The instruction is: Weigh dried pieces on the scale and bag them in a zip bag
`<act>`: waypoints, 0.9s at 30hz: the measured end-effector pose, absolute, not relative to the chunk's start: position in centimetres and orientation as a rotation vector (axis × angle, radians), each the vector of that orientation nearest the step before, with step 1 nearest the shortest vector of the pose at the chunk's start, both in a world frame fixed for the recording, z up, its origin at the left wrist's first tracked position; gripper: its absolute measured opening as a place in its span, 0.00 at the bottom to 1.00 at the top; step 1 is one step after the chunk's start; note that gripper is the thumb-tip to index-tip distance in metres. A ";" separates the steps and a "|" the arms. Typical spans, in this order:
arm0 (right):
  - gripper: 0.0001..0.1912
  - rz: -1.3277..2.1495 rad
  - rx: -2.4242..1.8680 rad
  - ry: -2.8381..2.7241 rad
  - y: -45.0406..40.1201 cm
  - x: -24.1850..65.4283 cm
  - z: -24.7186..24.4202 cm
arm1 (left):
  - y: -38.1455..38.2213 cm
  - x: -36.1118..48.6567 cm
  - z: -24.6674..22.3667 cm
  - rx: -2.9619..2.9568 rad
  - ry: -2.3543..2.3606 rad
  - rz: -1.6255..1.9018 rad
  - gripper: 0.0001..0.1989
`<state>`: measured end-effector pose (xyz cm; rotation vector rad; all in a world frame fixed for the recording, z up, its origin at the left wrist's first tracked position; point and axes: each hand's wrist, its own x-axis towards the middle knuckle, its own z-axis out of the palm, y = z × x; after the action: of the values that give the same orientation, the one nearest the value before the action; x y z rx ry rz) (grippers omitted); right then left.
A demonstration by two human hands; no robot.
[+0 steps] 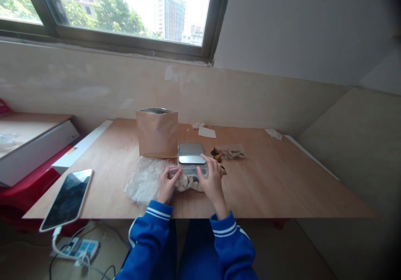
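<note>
A clear zip bag with pale, dark-edged dried slices lies at the near side of the table, in front of a small flat scale. My left hand pinches the bag's top left corner between thumb and fingers, by the red zip strip. At the other end my right hand has its thumb on the bag's top edge. Its index finger reaches up to the scale's corner, and its other fingers are partly hidden. Left of my left hand is a pile of clear plastic bags.
A brown stand-up pouch, open at the top, stands behind the plastic bags. Another filled clear bag lies right of the scale, dark pieces beside it. A white card lies farther back. A tablet with a cable overhangs the left edge.
</note>
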<state>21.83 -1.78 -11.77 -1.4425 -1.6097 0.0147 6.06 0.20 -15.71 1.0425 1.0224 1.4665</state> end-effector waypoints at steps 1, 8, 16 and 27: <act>0.17 0.013 -1.461 -1.774 -1.7 21.4 -11.0 | 0.2 6.1 -15.8 1.029 1.013 1.475 0.16; 0.09 0.129 -1.535 -2.248 -0.2 19.1 -9.1 | 0.4 6.0 -16.6 1.060 0.982 1.522 0.16; 0.12 0.121 -1.594 -2.183 -0.2 19.5 -9.4 | 0.4 6.0 -16.6 1.146 0.996 1.503 0.14; 0.11 0.071 -1.493 -2.292 0.0 21.7 -8.8 | 0.2 6.0 -15.8 1.173 1.045 1.534 0.13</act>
<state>21.70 -0.03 -8.77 -1.4935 -2.2924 0.0715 5.99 0.25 -15.84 1.1732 1.0451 1.5337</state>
